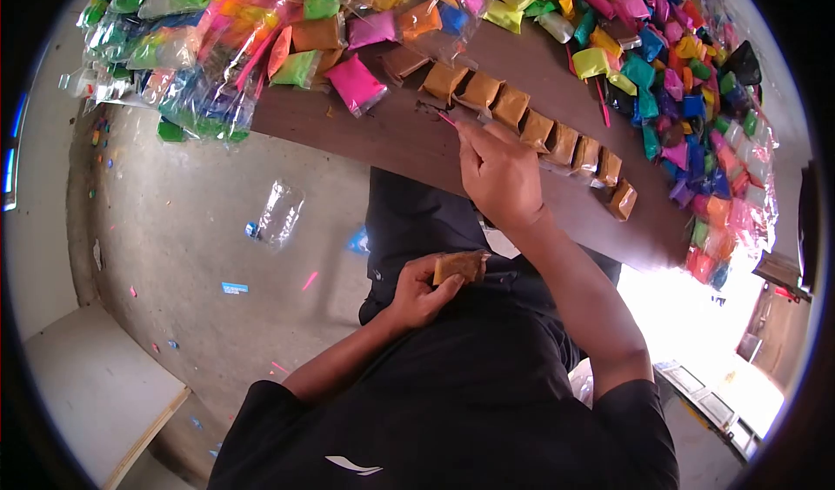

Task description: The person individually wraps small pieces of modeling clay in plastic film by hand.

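Observation:
Near my lap, my left hand (419, 296) is closed around a small brown packet (461, 267), apparently clay in clear wrap. Over the table edge, my right hand (502, 175) pinches a thin pink stick (446, 119). The stick's tip is by some small dark bits (430, 106) on the tabletop. Just beyond my right hand, several brown packets stand in a slanting row, among them a brown packet (510, 106) in the middle and a tilted brown packet (623, 200) at the right end.
The brown table (317, 129) carries a heap of coloured packets (200, 20) at the left and another multicoloured heap (670, 81) at the right. A pink packet (357, 84) lies near the front edge. On the floor is a clear plastic wrapper (283, 214); a white board (104, 390) stands lower left.

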Demonstrator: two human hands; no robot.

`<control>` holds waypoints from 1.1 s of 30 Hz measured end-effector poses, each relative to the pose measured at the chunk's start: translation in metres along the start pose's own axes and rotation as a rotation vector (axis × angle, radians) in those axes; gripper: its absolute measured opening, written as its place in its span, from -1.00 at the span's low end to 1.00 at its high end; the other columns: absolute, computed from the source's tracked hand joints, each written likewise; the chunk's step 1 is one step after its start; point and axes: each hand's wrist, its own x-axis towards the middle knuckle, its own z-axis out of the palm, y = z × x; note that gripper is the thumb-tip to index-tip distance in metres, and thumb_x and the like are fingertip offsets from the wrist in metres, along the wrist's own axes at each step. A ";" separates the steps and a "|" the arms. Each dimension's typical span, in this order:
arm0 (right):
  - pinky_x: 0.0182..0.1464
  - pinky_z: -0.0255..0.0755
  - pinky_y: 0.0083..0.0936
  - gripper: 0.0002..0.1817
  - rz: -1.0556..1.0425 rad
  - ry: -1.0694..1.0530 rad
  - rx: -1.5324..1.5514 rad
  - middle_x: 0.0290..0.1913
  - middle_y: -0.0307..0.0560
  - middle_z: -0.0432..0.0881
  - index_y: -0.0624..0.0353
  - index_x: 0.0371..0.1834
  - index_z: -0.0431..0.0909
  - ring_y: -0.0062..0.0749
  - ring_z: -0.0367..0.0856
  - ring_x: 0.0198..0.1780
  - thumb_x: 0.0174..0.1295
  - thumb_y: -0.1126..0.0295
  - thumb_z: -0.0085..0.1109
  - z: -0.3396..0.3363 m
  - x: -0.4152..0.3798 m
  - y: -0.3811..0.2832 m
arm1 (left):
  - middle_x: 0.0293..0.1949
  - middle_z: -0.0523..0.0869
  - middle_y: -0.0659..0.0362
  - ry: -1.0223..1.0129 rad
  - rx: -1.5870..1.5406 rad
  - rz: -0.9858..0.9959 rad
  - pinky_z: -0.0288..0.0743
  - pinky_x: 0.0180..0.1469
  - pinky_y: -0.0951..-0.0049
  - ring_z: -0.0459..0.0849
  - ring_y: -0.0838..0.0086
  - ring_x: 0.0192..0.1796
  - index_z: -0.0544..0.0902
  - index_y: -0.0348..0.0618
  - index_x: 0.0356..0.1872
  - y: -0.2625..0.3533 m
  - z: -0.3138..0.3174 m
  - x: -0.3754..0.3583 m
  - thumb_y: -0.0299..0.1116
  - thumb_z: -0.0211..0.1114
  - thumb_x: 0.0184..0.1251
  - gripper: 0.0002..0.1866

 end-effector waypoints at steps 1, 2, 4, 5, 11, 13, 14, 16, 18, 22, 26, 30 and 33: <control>-0.34 0.56 -0.17 -0.78 -0.026 0.026 0.024 -0.38 0.00 0.59 0.19 -0.04 0.78 0.00 0.66 -0.39 0.26 0.52 0.33 -0.001 0.001 -0.002 | -0.13 0.80 0.14 -0.012 -0.004 -0.009 0.56 0.03 0.46 0.73 0.52 -0.08 0.75 -0.33 0.01 0.001 0.000 0.000 -0.40 0.30 0.48 -0.77; -0.37 0.51 -0.19 -0.79 -0.052 0.052 0.048 -0.42 0.03 0.57 0.23 -0.05 0.78 0.01 0.63 -0.43 0.25 0.57 0.35 -0.001 0.002 -0.002 | -0.13 0.80 0.14 -0.012 -0.002 -0.012 0.56 0.03 0.46 0.73 0.52 -0.08 0.75 -0.33 0.01 0.003 0.000 0.000 -0.40 0.30 0.48 -0.77; -0.36 0.51 -0.19 -0.79 -0.078 0.022 0.029 -0.42 0.03 0.57 0.24 -0.05 0.77 0.01 0.63 -0.42 0.26 0.57 0.34 -0.001 -0.003 0.000 | -0.10 0.80 0.14 0.003 -0.031 0.008 0.56 0.07 0.46 0.74 0.52 -0.04 0.74 -0.34 0.04 0.007 0.002 0.001 -0.41 0.28 0.50 -0.75; -0.36 0.52 -0.19 -0.79 -0.104 -0.009 0.010 -0.41 0.03 0.57 0.24 -0.04 0.77 0.02 0.63 -0.41 0.26 0.57 0.33 -0.002 -0.007 0.001 | -0.10 0.80 0.14 0.001 -0.032 0.003 0.56 0.07 0.46 0.74 0.52 -0.04 0.74 -0.34 0.04 0.006 0.002 0.001 -0.41 0.28 0.50 -0.75; -0.32 0.53 -0.19 -0.77 -0.062 0.023 0.071 -0.40 0.03 0.57 0.23 -0.02 0.77 0.00 0.64 -0.37 0.27 0.58 0.32 0.000 -0.001 0.006 | -0.07 0.81 0.14 -0.023 -0.032 0.036 0.56 0.07 0.47 0.73 0.55 -0.05 0.74 -0.34 0.07 0.007 0.002 0.004 -0.41 0.27 0.53 -0.74; -0.32 0.53 -0.19 -0.76 -0.047 0.024 0.055 -0.40 0.04 0.58 0.22 -0.01 0.77 0.01 0.64 -0.37 0.27 0.57 0.32 0.001 0.001 0.005 | -0.08 0.81 0.16 -0.012 -0.030 -0.025 0.56 0.03 0.49 0.72 0.57 -0.10 0.73 -0.34 0.09 0.005 0.000 0.002 -0.40 0.27 0.54 -0.74; -0.32 0.53 -0.19 -0.76 -0.026 0.025 0.040 -0.40 0.04 0.58 0.21 0.00 0.77 0.01 0.64 -0.37 0.27 0.57 0.32 0.001 0.002 0.003 | -0.08 0.81 0.16 -0.012 -0.029 -0.029 0.56 0.03 0.49 0.72 0.57 -0.10 0.73 -0.34 0.09 0.003 0.000 0.001 -0.40 0.27 0.54 -0.74; -0.32 0.53 -0.19 -0.76 -0.018 0.031 0.058 -0.40 0.05 0.58 0.21 0.00 0.77 0.02 0.64 -0.37 0.28 0.57 0.31 0.001 0.006 0.004 | -0.09 0.81 0.18 -0.020 0.010 0.006 0.55 -0.01 0.51 0.71 0.61 -0.13 0.73 -0.33 0.09 0.001 0.001 0.003 -0.40 0.27 0.54 -0.74; -0.32 0.53 -0.19 -0.76 -0.017 0.041 0.076 -0.40 0.06 0.59 0.21 0.00 0.78 0.03 0.64 -0.37 0.28 0.57 0.31 0.001 0.008 0.005 | -0.08 0.81 0.18 -0.024 0.012 -0.041 0.54 0.03 0.50 0.70 0.59 -0.08 0.73 -0.35 0.06 0.006 -0.001 0.002 -0.40 0.27 0.54 -0.75; -0.32 0.54 -0.19 -0.76 -0.019 0.044 0.062 -0.38 0.06 0.61 0.22 -0.01 0.78 0.04 0.66 -0.37 0.27 0.57 0.32 0.002 0.009 0.008 | -0.07 0.80 0.18 -0.017 -0.036 -0.047 0.53 0.06 0.51 0.70 0.58 -0.04 0.72 -0.37 0.04 0.014 0.002 0.003 -0.40 0.27 0.54 -0.75; -0.30 0.55 -0.19 -0.78 -0.058 -0.003 0.069 -0.37 0.06 0.63 0.26 -0.02 0.77 0.04 0.67 -0.35 0.28 0.56 0.31 0.003 0.000 0.005 | -0.10 0.80 0.18 -0.014 0.004 -0.045 0.55 -0.01 0.51 0.70 0.60 -0.11 0.74 -0.34 0.05 0.005 0.000 0.000 -0.36 0.28 0.54 -0.74; -0.31 0.55 -0.20 -0.79 -0.047 0.052 0.035 -0.37 0.06 0.63 0.26 -0.03 0.78 0.02 0.68 -0.36 0.30 0.56 0.30 0.000 0.009 0.009 | -0.11 0.80 0.17 0.005 -0.005 -0.030 0.55 0.02 0.49 0.72 0.56 -0.09 0.75 -0.35 0.02 0.005 0.001 0.002 -0.36 0.29 0.54 -0.75; -0.31 0.55 -0.21 -0.80 -0.067 0.040 0.048 -0.37 0.05 0.63 0.26 -0.04 0.78 0.01 0.68 -0.36 0.30 0.56 0.31 0.000 0.004 0.007 | -0.12 0.80 0.17 0.009 0.000 -0.029 0.55 0.02 0.48 0.73 0.55 -0.09 0.75 -0.35 0.00 0.005 0.001 0.001 -0.35 0.30 0.53 -0.75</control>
